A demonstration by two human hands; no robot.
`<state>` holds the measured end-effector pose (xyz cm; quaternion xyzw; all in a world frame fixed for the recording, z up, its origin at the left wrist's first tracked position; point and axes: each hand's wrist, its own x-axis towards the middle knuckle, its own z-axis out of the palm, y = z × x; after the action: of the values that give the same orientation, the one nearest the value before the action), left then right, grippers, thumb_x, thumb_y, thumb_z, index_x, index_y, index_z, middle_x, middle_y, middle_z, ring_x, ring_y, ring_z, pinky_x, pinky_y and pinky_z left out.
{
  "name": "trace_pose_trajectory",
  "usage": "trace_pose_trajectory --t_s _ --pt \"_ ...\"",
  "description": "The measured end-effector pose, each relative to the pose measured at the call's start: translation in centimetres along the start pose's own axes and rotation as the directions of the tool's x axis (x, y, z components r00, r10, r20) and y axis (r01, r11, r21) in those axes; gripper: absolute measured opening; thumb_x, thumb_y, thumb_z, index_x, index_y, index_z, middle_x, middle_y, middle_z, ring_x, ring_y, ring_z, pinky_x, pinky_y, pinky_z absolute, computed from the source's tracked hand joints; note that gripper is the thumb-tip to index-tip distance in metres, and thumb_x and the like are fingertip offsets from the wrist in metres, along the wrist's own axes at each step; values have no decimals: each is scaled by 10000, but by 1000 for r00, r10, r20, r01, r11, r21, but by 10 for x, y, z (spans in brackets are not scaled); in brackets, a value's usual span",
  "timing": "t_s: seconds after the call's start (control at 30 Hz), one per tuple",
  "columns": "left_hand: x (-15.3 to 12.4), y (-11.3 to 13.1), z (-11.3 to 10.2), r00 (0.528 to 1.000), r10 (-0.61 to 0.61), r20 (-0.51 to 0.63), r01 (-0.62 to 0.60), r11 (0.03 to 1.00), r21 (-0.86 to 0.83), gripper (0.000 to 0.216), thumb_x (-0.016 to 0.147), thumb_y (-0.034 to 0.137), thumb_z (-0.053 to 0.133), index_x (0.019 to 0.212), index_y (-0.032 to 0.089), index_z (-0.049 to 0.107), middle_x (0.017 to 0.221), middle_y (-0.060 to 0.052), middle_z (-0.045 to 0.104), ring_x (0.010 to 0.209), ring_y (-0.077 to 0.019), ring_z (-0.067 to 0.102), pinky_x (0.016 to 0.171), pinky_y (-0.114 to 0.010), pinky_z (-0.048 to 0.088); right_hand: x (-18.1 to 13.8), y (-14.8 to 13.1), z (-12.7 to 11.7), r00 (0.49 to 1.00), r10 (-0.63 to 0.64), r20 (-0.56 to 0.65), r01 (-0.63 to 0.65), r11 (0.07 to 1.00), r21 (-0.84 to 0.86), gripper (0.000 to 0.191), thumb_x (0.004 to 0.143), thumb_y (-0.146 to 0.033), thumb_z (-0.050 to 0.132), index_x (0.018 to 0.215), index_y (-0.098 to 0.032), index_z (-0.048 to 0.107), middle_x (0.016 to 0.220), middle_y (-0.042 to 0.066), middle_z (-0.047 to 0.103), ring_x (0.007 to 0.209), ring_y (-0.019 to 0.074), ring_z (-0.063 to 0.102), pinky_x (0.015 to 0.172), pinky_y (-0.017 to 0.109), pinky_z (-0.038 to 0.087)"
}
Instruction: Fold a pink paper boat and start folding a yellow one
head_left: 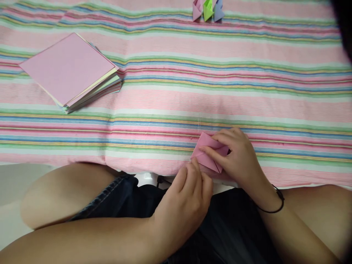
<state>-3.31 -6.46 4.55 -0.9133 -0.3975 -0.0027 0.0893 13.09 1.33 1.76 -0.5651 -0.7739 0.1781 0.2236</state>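
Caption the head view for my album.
Right hand holds folded pink paper over striped cloth; left hand touches its corner.

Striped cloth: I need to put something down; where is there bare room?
Bare cloth: between the paper stack and folded figures; also between the figures and right hand. Crowded: around the pink paper, beside the left hand.

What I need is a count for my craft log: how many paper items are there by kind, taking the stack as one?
Paper stack: 1 (its sheets can't be counted here)
Partly folded pink paper, held in the right hand: 1
Small folded pieces: 3
Total: 5
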Motion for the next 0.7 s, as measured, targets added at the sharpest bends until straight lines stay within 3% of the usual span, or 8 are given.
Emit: trace_pose_trajectory --t_s 0.2,0.3,0.4,0.53,0.7 --pt "-2 -1 -2 982 -158 -100 151 986 -77 311 885 339 529 974 63 642 1028 -174 676 920 -256 622 794 -360 481 0 1 1 1000 12 11 -12 1000 5 183 782 -375 686 779 -197 649 836 32 671 823 233 529 773 405 401" --pt "-1 -5 -3 988 -124 -92 113 986 -120 309 841 299 595 1034 64 648 883 -100 670 768 -217 604 664 -344 482 0 1 0 1000 10 15 -10 1000 4 182 783 -376 685 782 -198 649 845 32 675 830 233 532 783 410 402" --pt "1 -6 -3 991 -129 -40 125 988 -94 452 849 309 584 1180 2 594 743 -68 618 647 -195 559 547 -335 446 0 1 0 1000 11 12 -11 1000 4 178 785 -370 683 768 -197 647 844 34 677 829 233 533 782 412 403" --pt "1 -7 -3 989 -146 20 147 988 -53 485 859 316 571 1197 -31 583 673 -59 575 609 -194 537 503 -336 423 0 2 0 1000 9 16 -10 1000 9 186 784 -377 684 770 -196 646 852 37 679 830 232 536 780 409 402" --pt "3 -11 -3 993 -118 -29 115 990 -75 446 876 305 550 1189 -9 596 677 -54 567 616 -188 538 506 -324 425 0 1 0 1000 19 24 -19 1000 15 193 791 -381 672 751 -196 636 816 31 668 790 216 521 770 400 395"
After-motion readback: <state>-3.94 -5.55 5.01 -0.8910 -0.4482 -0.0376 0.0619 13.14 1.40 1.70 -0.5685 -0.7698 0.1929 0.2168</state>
